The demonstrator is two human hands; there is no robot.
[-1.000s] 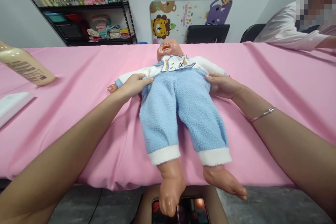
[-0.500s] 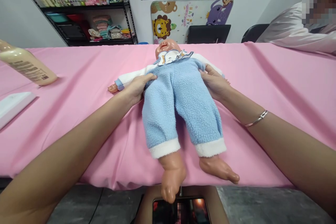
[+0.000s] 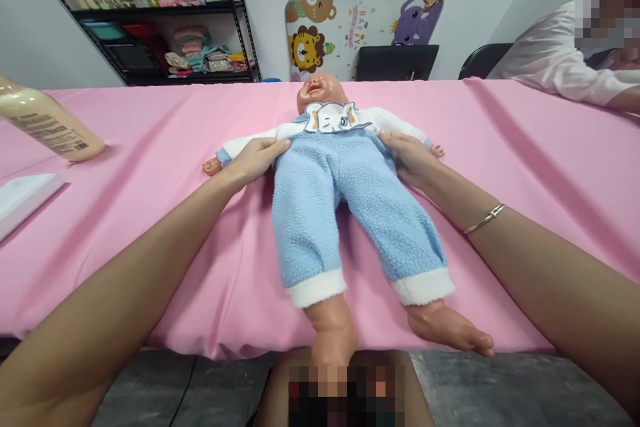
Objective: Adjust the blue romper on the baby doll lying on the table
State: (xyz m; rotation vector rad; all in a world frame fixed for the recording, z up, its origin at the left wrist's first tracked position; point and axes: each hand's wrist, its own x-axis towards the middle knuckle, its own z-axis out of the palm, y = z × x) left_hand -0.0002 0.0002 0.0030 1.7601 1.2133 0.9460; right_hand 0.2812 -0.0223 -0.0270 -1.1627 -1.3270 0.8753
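Both hands at the waistband of a doll's blue fleece trousers

I see the doll [image 3: 320, 147] lying face up mid-surface, feet past the near edge; my left hand [image 3: 255, 159] and right hand [image 3: 407, 157] each pinch the trousers [image 3: 345, 207] at the hips, fingers closed on fleece, which keeps the waistband level. A bottle [image 3: 47, 127] lies near the left edge

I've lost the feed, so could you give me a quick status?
Left hand and right hand grip blue fleece trousers at waistband. Baby doll supine. Nothing obstructing.

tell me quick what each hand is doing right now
Left hand: closed on the waistband of the blue fleece pants on the doll.
Right hand: gripping the waistband's other side.
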